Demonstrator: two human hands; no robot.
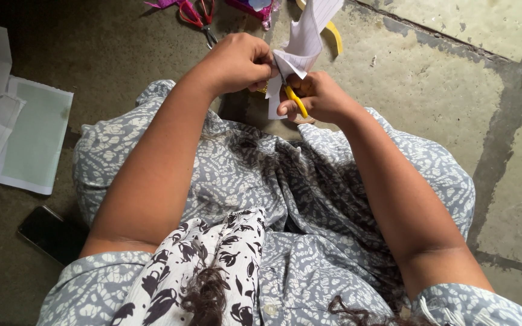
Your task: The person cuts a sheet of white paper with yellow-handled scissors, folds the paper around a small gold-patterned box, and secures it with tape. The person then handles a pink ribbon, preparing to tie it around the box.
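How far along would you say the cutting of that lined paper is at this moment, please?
Done: the lined paper is folded, its folded part pinched in the left hand. In hand: the right hand works yellow-handled scissors at its lower edge; the blades are hidden, so the cut's length cannot be told. Left: most of the sheet looks whole, and the paper sheets on the floor lie untouched beside red scissors.

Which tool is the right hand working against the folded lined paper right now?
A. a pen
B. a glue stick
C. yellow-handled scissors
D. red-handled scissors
C: the right hand has its fingers through the yellow-handled scissors, set against the folded lined paper that the left hand pinches; the red-handled scissors lie untouched on the floor beyond.
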